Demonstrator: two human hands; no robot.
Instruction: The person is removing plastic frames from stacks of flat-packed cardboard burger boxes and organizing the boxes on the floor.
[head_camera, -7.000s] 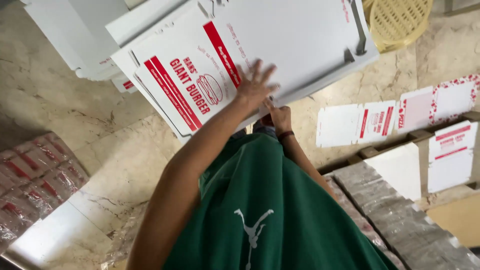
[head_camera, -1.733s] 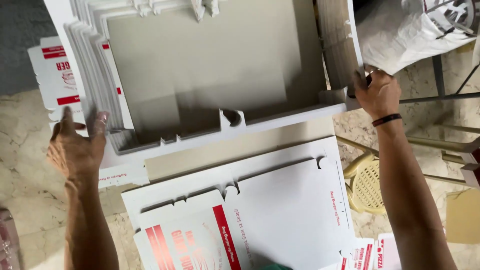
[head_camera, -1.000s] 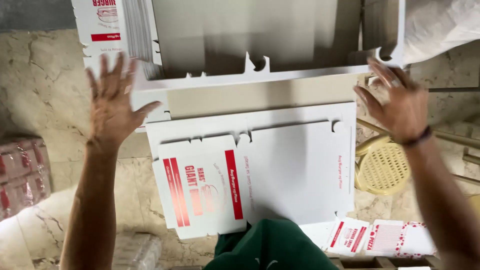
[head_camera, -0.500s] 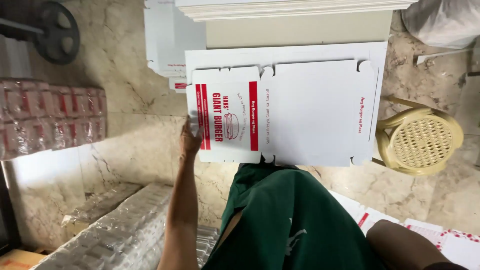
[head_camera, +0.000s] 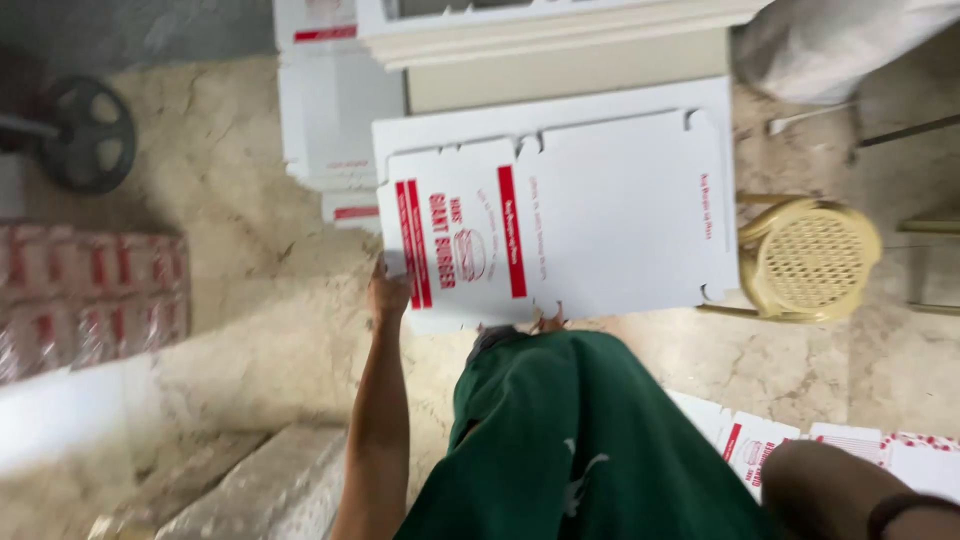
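Observation:
My left hand (head_camera: 388, 296) grips the left edge of a flat white cardboard box blank (head_camera: 600, 220) with red print, held out in front of my green garment (head_camera: 580, 440). The blank lies level on top of a second, plain white sheet whose edges show behind it. Only my right forearm (head_camera: 830, 488), with a dark wristband, shows at the bottom right; the hand itself is out of the picture.
A tall stack of white blanks (head_camera: 560, 22) stands at the top. A yellow woven plastic stool (head_camera: 810, 260) is on the right, red wrapped packs (head_camera: 90, 290) and a black wheel (head_camera: 90, 135) on the left. Printed flat boxes (head_camera: 760, 450) lie on the marble floor.
Both hands have come off the tall stack. My left hand has dropped and taken the edge of the printed blank, my right arm has lowered to the bottom right, and the view has tilted down.

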